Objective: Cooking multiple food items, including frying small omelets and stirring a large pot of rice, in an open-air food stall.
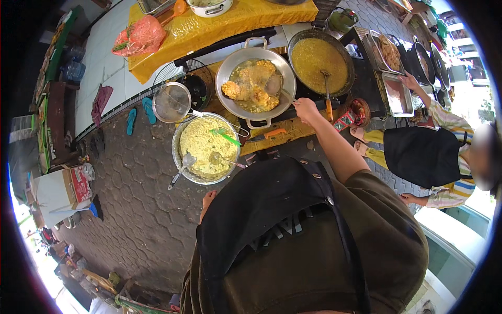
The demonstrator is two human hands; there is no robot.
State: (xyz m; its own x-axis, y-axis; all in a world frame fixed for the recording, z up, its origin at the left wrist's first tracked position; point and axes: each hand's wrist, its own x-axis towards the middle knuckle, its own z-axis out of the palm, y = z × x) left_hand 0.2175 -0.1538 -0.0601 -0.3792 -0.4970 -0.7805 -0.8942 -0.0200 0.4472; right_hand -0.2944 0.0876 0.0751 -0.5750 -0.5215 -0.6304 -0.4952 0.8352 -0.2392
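Observation:
My right hand [308, 110] grips the handle of a metal ladle [273, 84], whose head rests in a silver wok [222, 70] with two handles. Orange-yellow fritters [259, 98] fry there in bubbling oil. Low beside my apron hangs my left hand [209, 197], mostly hidden, with no object visible in it. Nearest to it stands a large metal basin [177, 161] of pale yellow batter-like mixture [204, 141]. Two ladles and a green-handled utensil [225, 136] lie in that mixture. A round mesh strainer [171, 103] sits across the basin's far side.
A dark wok [294, 70] of yellow liquid stands right of the silver one. An orange-handled knife [268, 134] lies at the near edge. Behind are a yellow-covered table [235, 23] and a fan [202, 74]. On the right, a person in a black apron [421, 157] touches a metal tray [398, 94].

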